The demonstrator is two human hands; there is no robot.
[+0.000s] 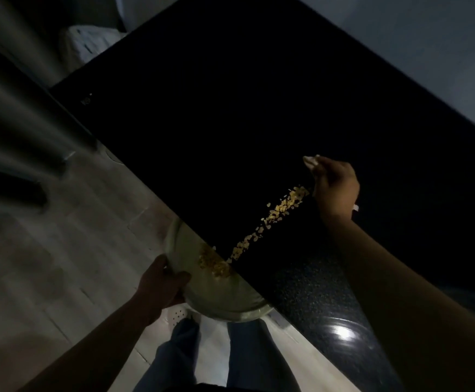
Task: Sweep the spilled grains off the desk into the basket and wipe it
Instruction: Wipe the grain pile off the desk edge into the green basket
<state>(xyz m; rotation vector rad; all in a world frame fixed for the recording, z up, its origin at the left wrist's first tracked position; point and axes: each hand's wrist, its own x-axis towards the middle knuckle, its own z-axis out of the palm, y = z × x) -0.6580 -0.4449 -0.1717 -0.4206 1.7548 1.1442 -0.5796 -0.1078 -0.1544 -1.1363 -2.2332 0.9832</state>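
Our forearms (400,292) reach in from the bottom edge. Our left hand (160,284) grips the near rim of the basket (230,304), held under the table (230,108) edge at lower centre. Our right hand (335,188) stands on edge behind the trail of grains (273,216), fingers together. Pale bits show beside it, so we cannot tell whether it holds a cloth. The grains look light and loose, likely to scatter, so a low, steady push should suit them.

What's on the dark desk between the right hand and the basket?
A trail of yellow grains runs from the right hand to the basket, in the head view.
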